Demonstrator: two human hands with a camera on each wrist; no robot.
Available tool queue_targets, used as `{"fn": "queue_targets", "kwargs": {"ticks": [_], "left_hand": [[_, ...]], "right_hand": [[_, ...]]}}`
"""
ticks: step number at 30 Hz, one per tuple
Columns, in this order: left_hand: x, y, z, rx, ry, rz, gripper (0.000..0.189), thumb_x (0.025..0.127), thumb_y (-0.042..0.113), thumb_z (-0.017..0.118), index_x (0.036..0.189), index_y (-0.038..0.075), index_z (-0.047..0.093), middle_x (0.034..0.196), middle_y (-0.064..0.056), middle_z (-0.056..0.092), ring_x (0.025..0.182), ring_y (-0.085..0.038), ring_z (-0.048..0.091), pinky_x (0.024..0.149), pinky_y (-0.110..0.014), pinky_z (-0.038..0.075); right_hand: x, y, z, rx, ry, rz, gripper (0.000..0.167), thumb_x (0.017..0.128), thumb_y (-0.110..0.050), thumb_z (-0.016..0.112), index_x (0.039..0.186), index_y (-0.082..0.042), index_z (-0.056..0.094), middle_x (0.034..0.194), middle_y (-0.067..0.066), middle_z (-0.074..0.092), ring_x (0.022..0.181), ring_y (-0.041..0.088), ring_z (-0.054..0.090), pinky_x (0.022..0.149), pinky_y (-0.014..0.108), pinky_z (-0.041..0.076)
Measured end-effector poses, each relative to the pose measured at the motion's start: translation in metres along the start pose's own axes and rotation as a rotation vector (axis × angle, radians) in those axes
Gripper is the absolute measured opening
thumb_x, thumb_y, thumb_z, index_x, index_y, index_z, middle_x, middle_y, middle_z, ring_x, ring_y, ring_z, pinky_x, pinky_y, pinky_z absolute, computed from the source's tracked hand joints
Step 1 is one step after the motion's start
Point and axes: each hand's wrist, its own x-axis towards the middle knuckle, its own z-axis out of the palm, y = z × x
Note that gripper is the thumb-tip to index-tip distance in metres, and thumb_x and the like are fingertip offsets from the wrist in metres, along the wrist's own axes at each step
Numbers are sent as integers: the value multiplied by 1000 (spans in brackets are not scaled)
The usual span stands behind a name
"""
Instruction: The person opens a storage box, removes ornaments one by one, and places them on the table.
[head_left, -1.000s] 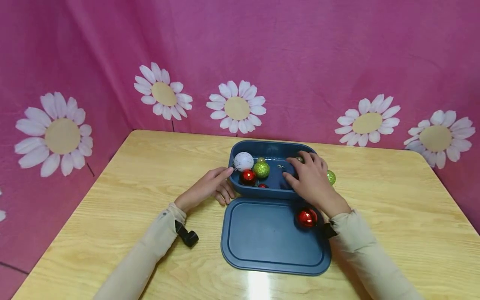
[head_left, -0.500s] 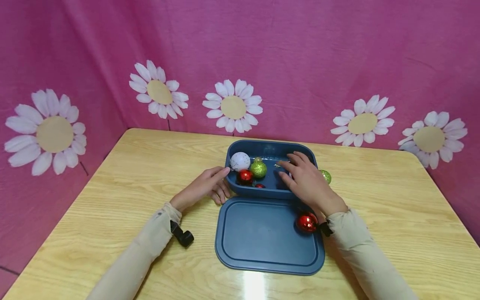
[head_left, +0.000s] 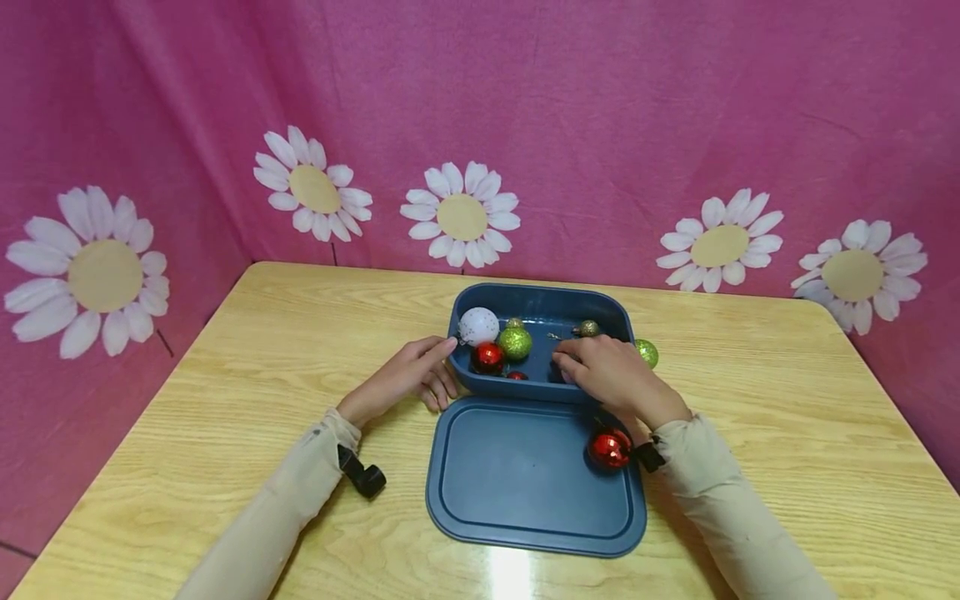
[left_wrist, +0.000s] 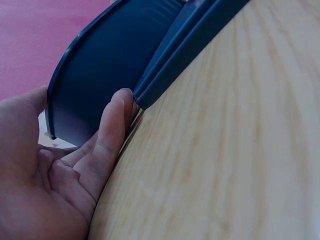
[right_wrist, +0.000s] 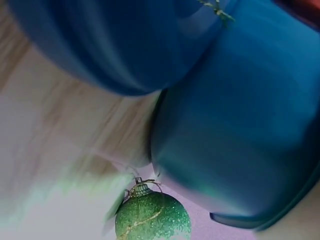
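My left hand is at the left end of the blue box. Its thumb touches the rim, and the other fingers lie low against the outer wall, as the left wrist view shows. Inside the box, my right hand reaches down at the front right, its fingertips bent and partly hidden; I cannot tell what they hold. A white speckled bauble, a green glitter bauble and a red bauble sit in the box's left half. Behind the right hand lies a small gold bauble.
The box's blue lid lies flat on the table in front, with a shiny red bauble on its right side. Another green glitter bauble rests outside the box's right end. A pink flowered cloth hangs behind.
My right hand has come down and toward the front of the box, its fingers bending, which uncovers the small gold bauble. The left hand stays at the box's end.
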Motion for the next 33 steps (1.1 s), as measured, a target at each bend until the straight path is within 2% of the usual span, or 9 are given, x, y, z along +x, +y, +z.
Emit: {"fn": "queue_targets", "kwargs": {"ticks": [9, 17, 33], "left_hand": [[0, -2, -1, 7, -2, 2, 60, 104, 54, 43, 133, 2, 49, 88, -19, 70, 61, -22, 67, 58, -34, 60], [1, -1, -1, 14, 1, 0, 58, 104, 53, 42, 133, 3, 49, 88, -19, 70, 61, -22, 67, 58, -34, 60], [0, -3, 1, 18, 32, 26, 59, 103, 54, 43, 131, 3, 51, 85, -19, 70, 58, -21, 66, 54, -34, 59]], "right_hand": [[1, 0, 4, -8, 55, 25, 35, 103, -35, 52, 118, -10, 72, 106, 8, 73, 93, 27, 66, 85, 52, 53], [0, -1, 5, -6, 87, 29, 35, 103, -34, 52, 116, -8, 72, 105, 9, 73, 91, 27, 66, 84, 51, 54], [-1, -1, 5, 7, 99, 45, 35, 103, -34, 53, 117, -8, 72, 104, 9, 73, 88, 25, 66, 82, 48, 55]]}}
